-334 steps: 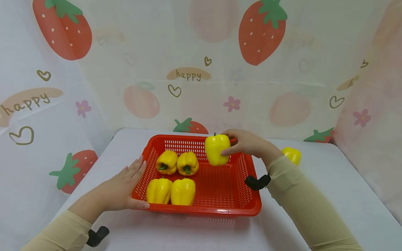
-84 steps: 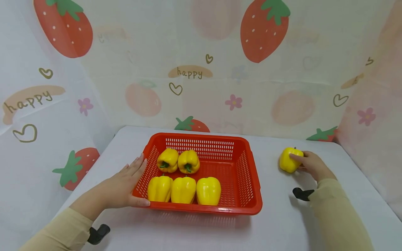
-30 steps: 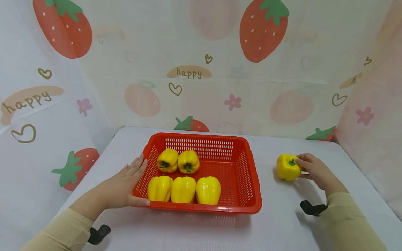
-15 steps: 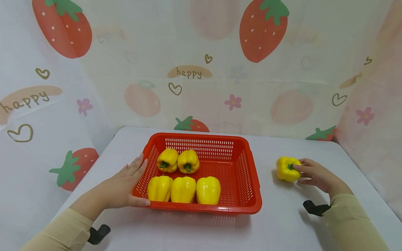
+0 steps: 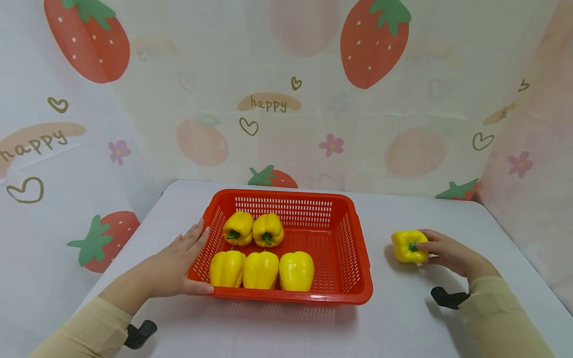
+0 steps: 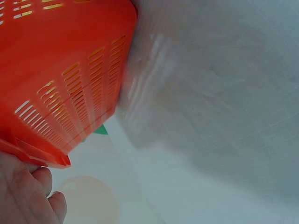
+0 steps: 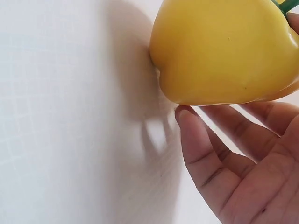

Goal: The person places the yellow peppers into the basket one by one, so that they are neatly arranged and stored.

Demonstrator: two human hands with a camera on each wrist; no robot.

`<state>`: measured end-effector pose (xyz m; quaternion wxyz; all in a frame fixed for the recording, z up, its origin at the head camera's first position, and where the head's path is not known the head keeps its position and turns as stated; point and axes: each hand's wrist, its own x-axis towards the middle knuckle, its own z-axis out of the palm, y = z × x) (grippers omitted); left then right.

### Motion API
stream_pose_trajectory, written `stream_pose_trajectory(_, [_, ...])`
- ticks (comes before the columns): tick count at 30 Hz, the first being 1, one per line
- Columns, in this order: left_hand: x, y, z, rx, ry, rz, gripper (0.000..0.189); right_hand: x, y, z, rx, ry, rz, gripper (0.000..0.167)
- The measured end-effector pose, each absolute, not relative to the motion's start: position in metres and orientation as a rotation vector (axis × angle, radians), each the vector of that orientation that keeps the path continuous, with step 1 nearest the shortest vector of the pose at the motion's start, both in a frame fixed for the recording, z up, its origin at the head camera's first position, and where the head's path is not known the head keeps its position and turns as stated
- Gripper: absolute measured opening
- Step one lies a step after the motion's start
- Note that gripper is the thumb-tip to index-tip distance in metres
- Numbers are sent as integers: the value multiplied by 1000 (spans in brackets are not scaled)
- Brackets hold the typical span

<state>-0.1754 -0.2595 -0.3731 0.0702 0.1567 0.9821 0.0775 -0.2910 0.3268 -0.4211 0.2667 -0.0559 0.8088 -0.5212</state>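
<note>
My left hand (image 5: 172,263) rests on the left front corner of a red plastic basket (image 5: 291,298), fingers straight along the left rim and thumb on the front rim. In the left wrist view its fingers (image 6: 46,186) show beside the basket's slotted wall (image 6: 79,84). Right of the basket, my right hand (image 5: 452,253) holds a yellow bell pepper (image 5: 403,244) low at the tabletop, its green stem facing the viewer. In the right wrist view, fingers (image 7: 198,140) lie against one side of that pepper (image 7: 219,51), and one fingertip shows near the stem.
Inside the basket lie several yellow bell peppers: two at the back left (image 5: 267,230) with stems forward, and a front row (image 5: 297,271) along the near wall. White cloth covers the table (image 5: 389,318). A strawberry-print curtain (image 5: 331,119) stands behind and at the sides.
Over the last second the pepper at my right hand has turned, its stem tipping toward the viewer, and shifted slightly nearer. Since the oldest frame, another pepper has joined the basket's front row.
</note>
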Motion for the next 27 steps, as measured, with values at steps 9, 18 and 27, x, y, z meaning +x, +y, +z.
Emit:
stream_pose_trajectory(9, [-175,-259,-370,464,2945,228,124,-291,322,-420,-249,2223,-1326,64])
stream_pose_trajectory(18, [-175,-259,-369,462,2930,226,124,-290,319,-417,-307,2233,-1270,65])
stream_pose_trajectory(27, [-176,-260,-372,472,2944,210,124,-290,318,-416,-315,2272,-1251,63])
